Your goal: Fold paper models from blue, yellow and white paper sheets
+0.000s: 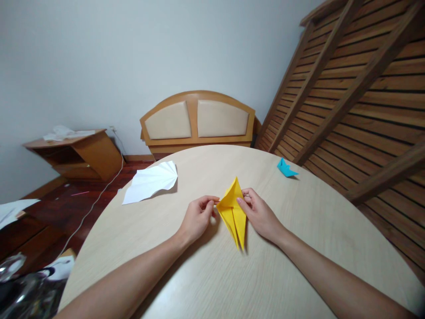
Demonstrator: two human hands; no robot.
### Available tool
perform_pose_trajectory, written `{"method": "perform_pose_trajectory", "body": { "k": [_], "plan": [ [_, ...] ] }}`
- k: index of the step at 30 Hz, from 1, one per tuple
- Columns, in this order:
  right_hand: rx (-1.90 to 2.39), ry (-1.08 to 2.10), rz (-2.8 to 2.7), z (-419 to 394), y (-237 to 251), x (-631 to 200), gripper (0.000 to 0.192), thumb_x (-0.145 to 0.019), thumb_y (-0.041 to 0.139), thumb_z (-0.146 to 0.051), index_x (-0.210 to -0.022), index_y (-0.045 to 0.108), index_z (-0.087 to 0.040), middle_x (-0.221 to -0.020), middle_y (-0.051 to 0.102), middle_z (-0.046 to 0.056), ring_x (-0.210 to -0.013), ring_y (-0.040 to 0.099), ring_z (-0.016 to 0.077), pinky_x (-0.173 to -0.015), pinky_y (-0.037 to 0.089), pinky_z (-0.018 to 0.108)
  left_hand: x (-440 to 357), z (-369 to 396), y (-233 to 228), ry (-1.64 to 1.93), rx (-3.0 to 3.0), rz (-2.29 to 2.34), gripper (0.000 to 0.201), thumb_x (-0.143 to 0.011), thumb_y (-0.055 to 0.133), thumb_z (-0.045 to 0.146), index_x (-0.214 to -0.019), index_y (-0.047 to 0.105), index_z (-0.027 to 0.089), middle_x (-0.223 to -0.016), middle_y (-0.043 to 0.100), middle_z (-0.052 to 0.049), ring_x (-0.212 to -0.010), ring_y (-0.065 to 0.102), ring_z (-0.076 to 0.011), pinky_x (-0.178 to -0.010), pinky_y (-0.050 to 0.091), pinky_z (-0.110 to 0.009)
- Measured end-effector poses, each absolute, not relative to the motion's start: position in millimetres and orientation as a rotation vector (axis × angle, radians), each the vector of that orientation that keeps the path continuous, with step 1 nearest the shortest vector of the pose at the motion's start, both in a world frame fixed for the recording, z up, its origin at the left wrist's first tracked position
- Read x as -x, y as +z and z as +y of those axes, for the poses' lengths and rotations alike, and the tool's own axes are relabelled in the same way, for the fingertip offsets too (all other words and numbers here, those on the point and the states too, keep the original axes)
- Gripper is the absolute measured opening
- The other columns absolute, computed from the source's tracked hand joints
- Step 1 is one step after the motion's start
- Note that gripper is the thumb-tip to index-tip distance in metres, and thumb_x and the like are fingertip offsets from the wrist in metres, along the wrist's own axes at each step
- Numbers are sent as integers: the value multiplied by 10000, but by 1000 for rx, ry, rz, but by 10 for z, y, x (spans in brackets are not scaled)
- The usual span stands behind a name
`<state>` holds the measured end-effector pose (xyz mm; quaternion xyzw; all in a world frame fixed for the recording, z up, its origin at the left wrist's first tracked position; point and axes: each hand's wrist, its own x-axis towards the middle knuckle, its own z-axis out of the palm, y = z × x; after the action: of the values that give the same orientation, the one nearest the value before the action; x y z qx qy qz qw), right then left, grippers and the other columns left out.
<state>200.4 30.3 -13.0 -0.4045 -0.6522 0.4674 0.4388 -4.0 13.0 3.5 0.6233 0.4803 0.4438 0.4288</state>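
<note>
A folded sheet of yellow origami paper [229,215] is held between my hands over the middle of the table. It has a pointed top and two long narrow flaps that point toward me. My left hand [198,217] touches its left corner, with thumb and fingers pinched together there. On the other side, my right hand [260,212] grips the right edge, the thumb lying on the front face and the fingers behind. The fingers behind the paper are partly hidden.
A creased white sheet of paper [152,180] lies on the round table [206,288] at the left. Near the far right edge sits a small blue folded paper figure [286,169]. Beyond are a headboard [194,99], a low cabinet [89,155] and a slatted wooden panel [358,97].
</note>
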Motion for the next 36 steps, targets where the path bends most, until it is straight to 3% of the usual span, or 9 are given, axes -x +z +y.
{"method": "perform_pose_trajectory", "body": {
  "k": [6,14,18,26,33,36],
  "plan": [
    [938,1331,-1516,302,-108,-2010,278,-945,572,-494,-1040,476,-250,-944,735,50,-749,700,199,-666,532,327,27,90,43,1091,-1676,1204,322,-898,595,359,-1067,731,121,-995,755,-114,-694,601,-155,-665,485,-274],
    [908,1420,-1533,249,-88,-1975,287,-944,594,-485,-1055,475,-249,-938,739,39,-727,705,192,-634,522,313,10,84,30,1056,-1693,1213,225,-854,643,321,-932,727,127,-804,716,-61,-649,561,-139,-619,447,-249],
    [927,1398,-1646,222,-56,-1980,241,-964,575,-453,-1039,504,-235,-946,738,49,-772,702,198,-676,522,323,27,91,12,1050,-1724,1258,261,-879,616,365,-847,718,127,-698,672,-38,-626,551,-140,-591,422,-242],
    [956,1367,-1877,197,5,-2013,148,-959,582,-350,-1003,576,-209,-940,734,50,-835,684,202,-702,487,303,31,109,30,1064,-1736,1275,296,-903,591,392,-891,742,138,-790,726,-61,-641,555,-145,-597,422,-245],
    [992,1392,-1863,178,-1,-2010,187,-953,586,-389,-929,595,-204,-842,722,33,-792,683,204,-661,485,295,18,81,42,1051,-1747,1267,290,-878,621,403,-835,732,138,-737,703,-47,-630,541,-140,-588,404,-238],
    [979,1346,-1846,171,28,-1993,196,-946,596,-391,-965,629,-198,-912,727,47,-853,686,205,-721,511,307,12,76,38,1032,-1749,1267,302,-881,613,407,-838,730,133,-725,696,-48,-625,542,-141,-582,399,-237]
  ]
}}
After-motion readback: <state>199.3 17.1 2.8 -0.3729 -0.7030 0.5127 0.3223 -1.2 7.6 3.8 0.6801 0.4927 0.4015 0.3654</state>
